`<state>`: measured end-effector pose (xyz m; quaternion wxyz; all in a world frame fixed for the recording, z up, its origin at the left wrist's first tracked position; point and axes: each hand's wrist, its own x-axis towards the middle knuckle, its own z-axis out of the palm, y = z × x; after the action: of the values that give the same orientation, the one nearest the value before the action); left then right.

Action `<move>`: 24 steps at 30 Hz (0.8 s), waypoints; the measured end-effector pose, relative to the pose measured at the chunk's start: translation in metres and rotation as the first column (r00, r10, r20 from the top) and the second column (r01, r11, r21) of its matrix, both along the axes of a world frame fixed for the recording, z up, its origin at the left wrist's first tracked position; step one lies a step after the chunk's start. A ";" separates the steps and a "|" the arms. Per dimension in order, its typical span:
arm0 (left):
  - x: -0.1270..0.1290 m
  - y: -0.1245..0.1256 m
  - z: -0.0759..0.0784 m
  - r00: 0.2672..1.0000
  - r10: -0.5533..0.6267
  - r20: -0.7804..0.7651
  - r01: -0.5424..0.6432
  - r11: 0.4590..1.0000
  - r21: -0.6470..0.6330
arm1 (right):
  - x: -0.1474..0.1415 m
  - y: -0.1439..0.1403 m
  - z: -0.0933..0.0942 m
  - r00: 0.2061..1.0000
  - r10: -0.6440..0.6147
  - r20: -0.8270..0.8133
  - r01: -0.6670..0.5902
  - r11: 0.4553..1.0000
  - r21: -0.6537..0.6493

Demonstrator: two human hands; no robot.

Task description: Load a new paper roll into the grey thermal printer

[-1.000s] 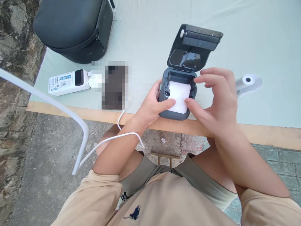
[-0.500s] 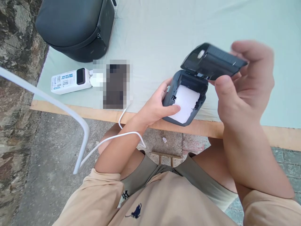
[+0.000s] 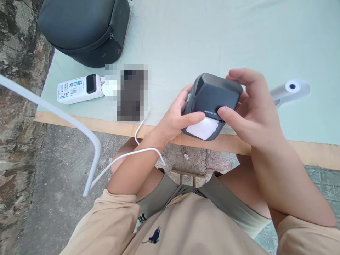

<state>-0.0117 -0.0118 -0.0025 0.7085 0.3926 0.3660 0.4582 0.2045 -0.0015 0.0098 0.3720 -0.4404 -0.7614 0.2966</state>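
A small dark label printer point(image 3: 216, 94) is held between both hands above the table's front edge. Its lid is down, and a white strip of label paper point(image 3: 203, 128) sticks out from under the lid's lower edge. My left hand point(image 3: 180, 115) grips the printer's left side, with the thumb lying along the paper at the lid edge. My right hand point(image 3: 252, 102) wraps the right side, thumb on the lid's lower right corner and fingers at the far side, partly hidden. Behind that hand lies a white paper roll point(image 3: 290, 88) on the table.
On the pale green cloth point(image 3: 170, 39) stand a black zipped case point(image 3: 85, 32) and a white power bank point(image 3: 79, 88) beside a blurred-out dark object point(image 3: 132, 94). A white cable point(image 3: 135, 152) loops over my left forearm. The table's wooden edge point(image 3: 313, 154) runs along the front.
The printer's lid has swung from raised to down over the paper. My right hand has come left and lower with it, and the white roll behind has come into view.
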 end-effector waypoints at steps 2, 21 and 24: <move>0.001 -0.001 0.003 1.000 0.012 -0.004 -0.012 1.000 -0.017 | -0.001 -0.001 -0.002 0.994 0.071 -0.089 -0.083 0.987 -0.141; -0.060 0.010 0.039 0.945 0.095 -0.313 0.029 0.929 0.369 | 0.019 0.006 -0.015 0.926 0.012 -0.378 -0.125 0.953 -0.276; -0.087 0.010 0.043 0.829 0.405 -0.386 -0.138 0.817 0.560 | 0.023 0.005 -0.020 0.937 -0.030 -0.349 -0.072 0.958 -0.276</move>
<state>-0.0985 -0.0023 0.0403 0.3873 0.6096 0.4521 0.5234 0.2275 0.0036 -0.0104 0.4310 -0.4213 -0.6371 0.4806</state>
